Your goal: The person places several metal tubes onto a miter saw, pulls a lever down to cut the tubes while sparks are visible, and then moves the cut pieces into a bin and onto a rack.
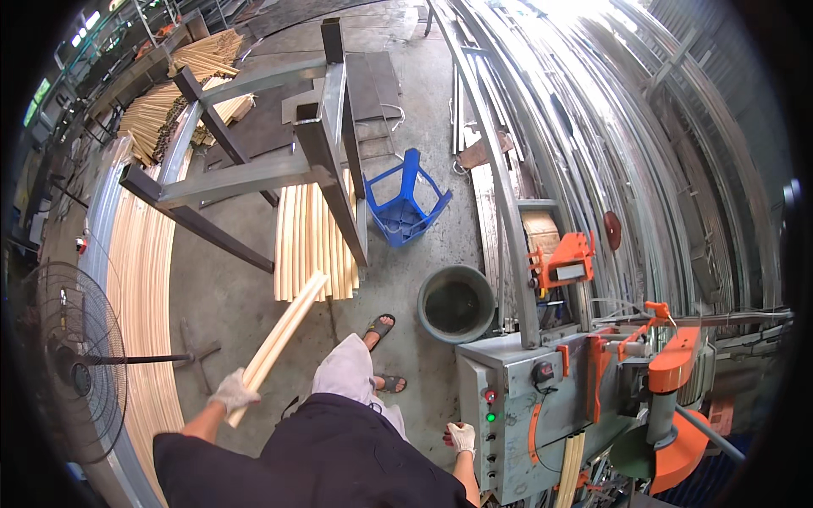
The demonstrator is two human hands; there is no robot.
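My left hand (234, 393), in a white glove, is closed round the near end of a few long, pale gold bars (284, 343), which slant up and away to the right. Their far ends reach the near edge of a stack of similar bars (315, 237) under a metal frame. On the right, my gloved right hand (461, 436) is beside the control panel (491, 436) of a grey machine. Its fingers are curled, with dark red at the tips; whatever they may hold is hidden. A green light glows on the panel.
A metal frame (237, 182) stands ahead, beside a blue overturned stool (406, 207). A dark bucket (457, 303) sits near my feet. More bars (140, 279) and a fan (80, 372) are at left. The machine (542, 398) has orange parts; metal racks (593, 127) line the right.
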